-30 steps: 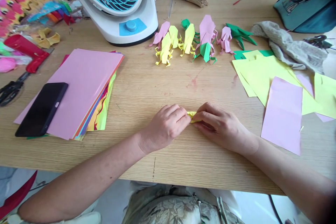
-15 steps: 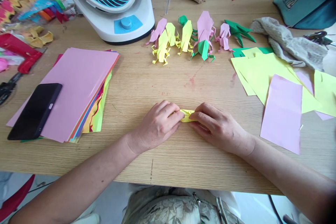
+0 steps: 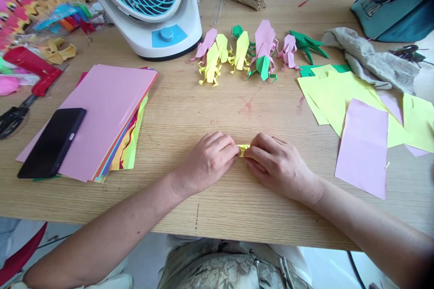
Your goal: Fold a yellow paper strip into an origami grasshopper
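Note:
A small folded piece of yellow paper (image 3: 243, 149) is held low over the wooden table (image 3: 217, 113), near its front middle. My left hand (image 3: 214, 159) pinches its left end and my right hand (image 3: 276, 165) pinches its right end. Only a short stretch of yellow shows between the fingertips; the rest is hidden by my fingers. Beyond my hands stands a group of folded paper animals, among them a yellow one (image 3: 210, 63), a large pink one (image 3: 265, 38) and a green one (image 3: 263, 67).
To the left lies a pink-topped paper stack (image 3: 108, 113) with a black phone (image 3: 52, 142) on it. A fan (image 3: 169, 36) stands behind. Yellow sheets (image 3: 339, 95) and a pink sheet (image 3: 362, 144) lie right, near a grey cloth (image 3: 369, 58) and teal bag (image 3: 393, 13).
My hands have come closer together, so less yellow paper shows between them. The camera view has shifted slightly. Both hands keep their pinch.

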### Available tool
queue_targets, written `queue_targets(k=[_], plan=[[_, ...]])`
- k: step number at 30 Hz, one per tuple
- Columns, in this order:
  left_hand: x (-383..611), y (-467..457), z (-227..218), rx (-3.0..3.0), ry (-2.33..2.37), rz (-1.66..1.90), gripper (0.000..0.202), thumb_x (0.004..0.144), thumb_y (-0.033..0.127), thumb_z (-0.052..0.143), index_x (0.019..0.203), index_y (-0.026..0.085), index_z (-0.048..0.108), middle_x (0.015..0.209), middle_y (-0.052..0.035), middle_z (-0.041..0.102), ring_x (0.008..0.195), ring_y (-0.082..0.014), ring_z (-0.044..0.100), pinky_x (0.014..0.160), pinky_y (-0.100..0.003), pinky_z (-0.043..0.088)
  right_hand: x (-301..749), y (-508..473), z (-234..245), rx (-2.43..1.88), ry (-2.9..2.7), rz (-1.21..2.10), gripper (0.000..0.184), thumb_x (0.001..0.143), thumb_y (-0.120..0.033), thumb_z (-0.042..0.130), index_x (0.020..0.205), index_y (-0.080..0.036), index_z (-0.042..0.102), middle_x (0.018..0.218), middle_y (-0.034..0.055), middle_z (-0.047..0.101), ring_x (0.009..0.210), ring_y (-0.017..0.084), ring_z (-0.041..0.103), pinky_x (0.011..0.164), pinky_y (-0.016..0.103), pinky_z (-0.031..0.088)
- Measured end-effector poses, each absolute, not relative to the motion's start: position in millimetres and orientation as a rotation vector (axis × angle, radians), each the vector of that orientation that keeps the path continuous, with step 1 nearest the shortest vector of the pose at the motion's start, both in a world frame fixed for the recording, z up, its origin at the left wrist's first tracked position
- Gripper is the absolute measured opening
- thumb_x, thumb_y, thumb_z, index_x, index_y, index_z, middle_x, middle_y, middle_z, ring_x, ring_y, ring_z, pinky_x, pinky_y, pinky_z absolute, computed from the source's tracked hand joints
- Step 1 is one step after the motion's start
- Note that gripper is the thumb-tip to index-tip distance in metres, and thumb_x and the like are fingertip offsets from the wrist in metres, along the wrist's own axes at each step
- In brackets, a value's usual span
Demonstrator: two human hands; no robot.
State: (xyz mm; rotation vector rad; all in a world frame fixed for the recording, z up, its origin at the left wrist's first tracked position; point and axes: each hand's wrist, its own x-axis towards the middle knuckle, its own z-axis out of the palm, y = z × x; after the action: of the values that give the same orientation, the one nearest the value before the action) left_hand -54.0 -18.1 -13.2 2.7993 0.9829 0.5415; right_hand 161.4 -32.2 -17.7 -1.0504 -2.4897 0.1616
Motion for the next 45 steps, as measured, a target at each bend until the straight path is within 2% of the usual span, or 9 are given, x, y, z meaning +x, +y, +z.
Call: queue_targets(k=[12, 17, 29, 38, 45], plan=[[-78.5, -21.3, -8.5, 2.461, 1.048, 0.587, 0.01, 0.095, 0.013, 0.054, 0.09, 0.017, 0.062, 0.09, -0.0032, 0.058, 0.089, -0.0149, 0.057, 0.079, -0.028, 0.047, 162.3, -32.6, -14.7, -1.078, -2.49, 0.281, 0.015, 0.095, -0.021, 0.053, 0.088, -0.019, 0.066, 0.09, 0.0066, 0.06, 0.072, 0.016, 0.055, 0.065, 0.03, 0.044], [-73.5, -23.9, -6.4, 2.422, 1.084, 0.561, 0.005, 0.091, 0.014, 0.061, 0.09, 0.018, 0.064, 0.09, -0.0026, 0.059, 0.092, -0.0167, 0.057, 0.084, -0.031, 0.045, 162.7, -31.7, -14.0, -1.074, -2.496, 0.329, 0.014, 0.096, -0.02, 0.054, 0.089, -0.019, 0.066, 0.09, 0.0066, 0.059, 0.073, 0.016, 0.055, 0.065, 0.029, 0.042], [-74.8, -30.8, -5.0, 2.375, 1.236, 0.529, 0.01, 0.096, 0.017, 0.055, 0.088, 0.016, 0.061, 0.089, -0.0034, 0.058, 0.088, -0.0166, 0.056, 0.079, -0.03, 0.045, 156.1, -32.9, -11.4, -1.214, -2.382, 0.524, 0.005, 0.088, -0.015, 0.061, 0.088, -0.019, 0.064, 0.089, 0.0043, 0.057, 0.076, 0.016, 0.055, 0.067, 0.03, 0.042], [-77.1, -28.2, 0.5, 2.209, 1.223, 0.542, 0.013, 0.087, 0.005, 0.06, 0.087, 0.018, 0.06, 0.09, 0.0, 0.058, 0.089, -0.0139, 0.058, 0.077, -0.027, 0.045, 156.5, -30.9, -12.7, -1.242, -2.342, 0.572, 0.003, 0.088, -0.018, 0.064, 0.086, -0.02, 0.065, 0.088, 0.0035, 0.058, 0.072, 0.016, 0.056, 0.065, 0.03, 0.042], [-80.2, -28.1, 5.3, 2.158, 1.242, 0.505, 0.015, 0.087, 0.004, 0.059, 0.088, 0.018, 0.06, 0.092, 0.0007, 0.059, 0.088, -0.0122, 0.058, 0.078, -0.026, 0.044, 157.4, -30.4, -12.9, -1.234, -2.329, 0.603, 0.003, 0.087, -0.019, 0.065, 0.085, -0.021, 0.066, 0.087, 0.0031, 0.058, 0.071, 0.015, 0.056, 0.065, 0.03, 0.043]])
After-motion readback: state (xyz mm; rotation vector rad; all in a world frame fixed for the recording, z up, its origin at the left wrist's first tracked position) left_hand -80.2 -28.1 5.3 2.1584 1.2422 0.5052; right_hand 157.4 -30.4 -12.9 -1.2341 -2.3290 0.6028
